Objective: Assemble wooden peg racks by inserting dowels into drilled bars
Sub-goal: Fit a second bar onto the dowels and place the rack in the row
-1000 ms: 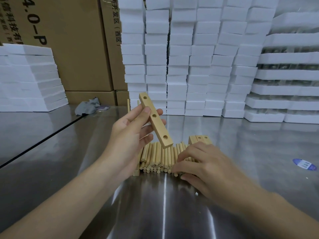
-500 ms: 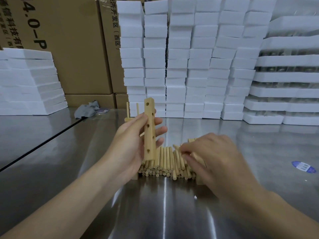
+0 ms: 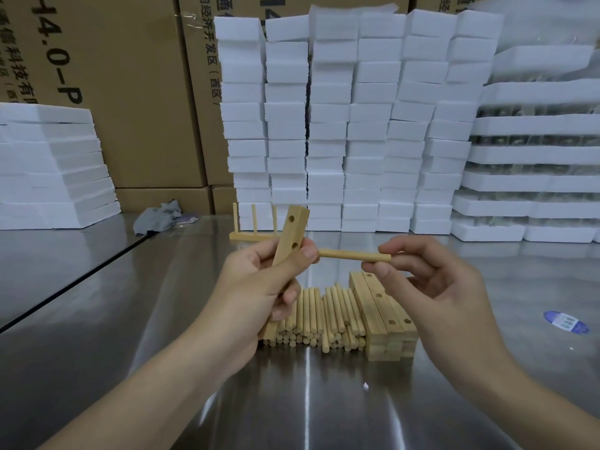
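Observation:
My left hand (image 3: 259, 287) grips a drilled wooden bar (image 3: 290, 238) held nearly upright, two of its holes showing above my thumb. My right hand (image 3: 431, 287) pinches one dowel (image 3: 354, 255) by its right end and holds it level, its left end close to the bar beside my left thumb. Below lies a pile of loose dowels (image 3: 324, 315) on the steel table (image 3: 130, 319). A stack of drilled bars (image 3: 383, 316) sits to the right of the pile. A finished rack (image 3: 253, 233) with three upright pegs stands behind.
Tall stacks of white foam blocks (image 3: 350, 125) line the back, with foam trays (image 3: 532, 177) at right and foam sheets (image 3: 48, 167) at left. Cardboard boxes (image 3: 130, 92) stand behind. A grey rag (image 3: 159, 217) and a blue sticker (image 3: 566, 322) lie on the table.
My right hand lifted a dowel out of the pile and brought it level toward the bar. My left hand tilted the bar and kept it raised.

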`<act>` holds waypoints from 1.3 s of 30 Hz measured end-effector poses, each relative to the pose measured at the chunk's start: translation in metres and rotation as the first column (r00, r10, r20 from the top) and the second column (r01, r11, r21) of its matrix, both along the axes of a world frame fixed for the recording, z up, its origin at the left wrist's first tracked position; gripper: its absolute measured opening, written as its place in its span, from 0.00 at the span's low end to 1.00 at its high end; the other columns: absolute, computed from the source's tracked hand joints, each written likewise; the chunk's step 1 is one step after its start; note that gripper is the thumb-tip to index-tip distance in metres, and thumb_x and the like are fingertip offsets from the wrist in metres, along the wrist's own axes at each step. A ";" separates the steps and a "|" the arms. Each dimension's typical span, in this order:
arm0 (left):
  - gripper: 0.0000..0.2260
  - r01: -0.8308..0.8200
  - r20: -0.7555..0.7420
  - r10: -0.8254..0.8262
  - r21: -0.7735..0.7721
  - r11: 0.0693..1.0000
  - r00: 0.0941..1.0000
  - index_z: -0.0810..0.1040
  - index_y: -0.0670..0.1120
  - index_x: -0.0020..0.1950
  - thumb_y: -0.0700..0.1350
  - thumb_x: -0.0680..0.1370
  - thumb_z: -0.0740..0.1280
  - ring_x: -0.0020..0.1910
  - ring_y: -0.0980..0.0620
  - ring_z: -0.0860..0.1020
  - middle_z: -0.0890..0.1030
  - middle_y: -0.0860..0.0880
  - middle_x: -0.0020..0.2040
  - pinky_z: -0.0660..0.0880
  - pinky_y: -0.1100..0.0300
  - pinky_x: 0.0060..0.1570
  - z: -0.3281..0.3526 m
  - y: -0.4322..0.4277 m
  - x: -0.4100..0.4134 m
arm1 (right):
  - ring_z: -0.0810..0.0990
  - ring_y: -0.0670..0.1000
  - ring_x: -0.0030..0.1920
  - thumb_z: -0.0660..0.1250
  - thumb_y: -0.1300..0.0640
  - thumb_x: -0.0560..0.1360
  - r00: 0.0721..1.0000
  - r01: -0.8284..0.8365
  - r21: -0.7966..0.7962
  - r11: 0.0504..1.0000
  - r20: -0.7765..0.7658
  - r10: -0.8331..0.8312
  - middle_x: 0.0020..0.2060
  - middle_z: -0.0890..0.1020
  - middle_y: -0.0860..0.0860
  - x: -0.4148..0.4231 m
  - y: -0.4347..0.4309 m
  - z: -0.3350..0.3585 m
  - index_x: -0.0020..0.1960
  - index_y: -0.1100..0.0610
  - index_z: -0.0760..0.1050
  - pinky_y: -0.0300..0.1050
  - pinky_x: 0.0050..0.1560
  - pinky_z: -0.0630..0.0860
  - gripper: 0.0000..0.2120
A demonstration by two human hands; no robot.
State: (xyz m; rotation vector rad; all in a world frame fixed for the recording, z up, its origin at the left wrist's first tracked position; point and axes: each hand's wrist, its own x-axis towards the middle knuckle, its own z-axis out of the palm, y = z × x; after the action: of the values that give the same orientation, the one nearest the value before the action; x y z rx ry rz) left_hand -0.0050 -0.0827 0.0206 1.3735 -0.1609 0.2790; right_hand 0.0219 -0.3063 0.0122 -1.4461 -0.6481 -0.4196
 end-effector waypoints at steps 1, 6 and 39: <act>0.13 0.004 0.004 -0.004 0.012 1.000 1.000 0.88 0.45 0.54 0.51 0.74 0.80 0.24 0.57 0.67 0.76 0.48 0.34 0.64 0.66 0.22 0.000 0.000 0.000 | 0.83 0.67 0.48 0.76 0.50 0.73 1.000 0.007 -0.005 1.000 0.002 -0.007 0.44 0.88 0.53 0.001 0.000 0.000 0.51 0.47 0.83 0.56 0.48 0.80 0.08; 0.13 0.034 0.023 -0.035 0.023 0.999 0.999 0.88 0.46 0.56 0.46 0.73 0.80 0.23 0.58 0.69 0.76 0.53 0.31 0.63 0.66 0.21 0.003 0.003 -0.001 | 0.83 0.68 0.46 0.76 0.49 0.74 0.999 0.047 -0.035 0.998 0.022 -0.046 0.46 0.88 0.53 0.006 -0.004 0.002 0.52 0.46 0.85 0.64 0.46 0.81 0.08; 0.05 0.128 -0.091 -0.119 0.096 0.987 0.989 0.88 0.44 0.49 0.45 0.79 0.76 0.25 0.58 0.70 0.85 0.48 0.38 0.65 0.67 0.21 0.002 0.004 0.000 | 0.85 0.49 0.46 0.75 0.48 0.72 0.960 -0.142 0.114 0.983 -0.225 0.164 0.45 0.88 0.57 0.004 -0.004 0.012 0.54 0.51 0.87 0.39 0.35 0.79 0.12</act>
State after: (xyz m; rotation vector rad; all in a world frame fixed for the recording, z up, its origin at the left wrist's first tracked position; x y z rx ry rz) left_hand -0.0055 -0.0790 0.0229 1.4675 -0.1910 0.1099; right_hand 0.0264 -0.3101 0.0246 -1.3178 -0.5371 -0.1534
